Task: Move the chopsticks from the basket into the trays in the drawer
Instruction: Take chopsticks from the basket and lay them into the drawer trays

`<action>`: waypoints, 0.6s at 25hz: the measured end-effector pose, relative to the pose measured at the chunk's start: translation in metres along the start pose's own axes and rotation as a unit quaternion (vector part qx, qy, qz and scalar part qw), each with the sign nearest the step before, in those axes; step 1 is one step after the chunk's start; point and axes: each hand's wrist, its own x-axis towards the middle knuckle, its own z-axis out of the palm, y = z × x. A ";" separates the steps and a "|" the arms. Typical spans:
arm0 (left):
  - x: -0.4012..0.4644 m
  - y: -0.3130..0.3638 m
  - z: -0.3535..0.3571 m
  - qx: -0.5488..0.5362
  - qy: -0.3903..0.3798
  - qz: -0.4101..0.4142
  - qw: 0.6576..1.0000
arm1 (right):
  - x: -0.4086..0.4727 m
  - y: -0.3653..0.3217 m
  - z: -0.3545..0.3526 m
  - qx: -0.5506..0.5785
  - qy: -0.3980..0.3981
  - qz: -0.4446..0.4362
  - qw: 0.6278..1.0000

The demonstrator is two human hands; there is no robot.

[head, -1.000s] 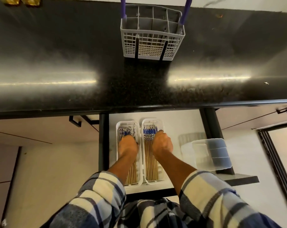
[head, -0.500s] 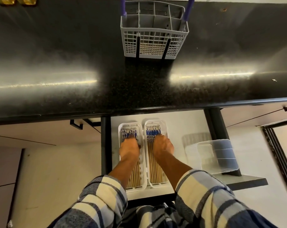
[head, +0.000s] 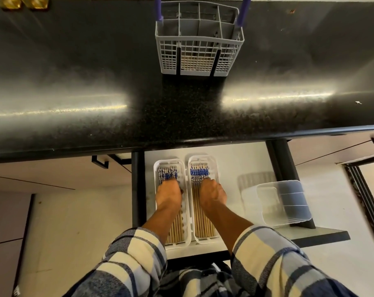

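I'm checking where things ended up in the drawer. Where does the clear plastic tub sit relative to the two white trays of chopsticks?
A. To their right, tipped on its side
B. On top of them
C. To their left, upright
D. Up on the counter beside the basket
A: the clear plastic tub lies tipped at the drawer's right, apart from the two white trays holding chopsticks.

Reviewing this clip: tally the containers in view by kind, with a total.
White trays holding chopsticks, in the drawer: 2 (left tray, right tray)
Grey cutlery basket on the counter: 1
Clear plastic bin, at the drawer's right: 1
Total: 4
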 end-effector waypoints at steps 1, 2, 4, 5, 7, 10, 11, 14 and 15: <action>-0.001 0.000 0.000 -0.002 0.003 0.001 1.000 | 0.000 0.001 0.000 0.004 0.000 -0.002 1.000; -0.003 0.000 0.001 -0.004 0.007 0.003 1.000 | -0.001 0.002 0.001 0.007 0.001 -0.006 1.000; -0.006 -0.001 0.002 -0.001 0.015 0.005 1.000 | -0.003 0.003 0.002 0.007 0.002 -0.016 1.000; -0.007 -0.002 0.002 0.002 0.019 0.008 1.000 | -0.005 0.004 0.003 0.003 0.003 -0.021 1.000; -0.010 -0.004 0.004 0.005 0.021 0.012 1.000 | -0.006 0.006 0.003 -0.007 0.008 -0.032 0.999; -0.013 -0.005 0.005 0.005 0.013 0.012 1.000 | -0.006 0.008 0.003 -0.015 0.019 -0.049 0.999; -0.014 -0.005 0.005 0.005 0.012 0.012 1.000 | -0.006 0.008 0.003 -0.017 0.019 -0.053 0.998; -0.016 -0.003 0.004 0.014 0.010 0.014 1.000 | -0.006 0.011 0.002 -0.018 0.025 -0.063 0.998; -0.018 -0.003 0.003 0.014 0.009 0.014 1.000 | -0.007 0.011 0.001 -0.020 0.028 -0.071 0.997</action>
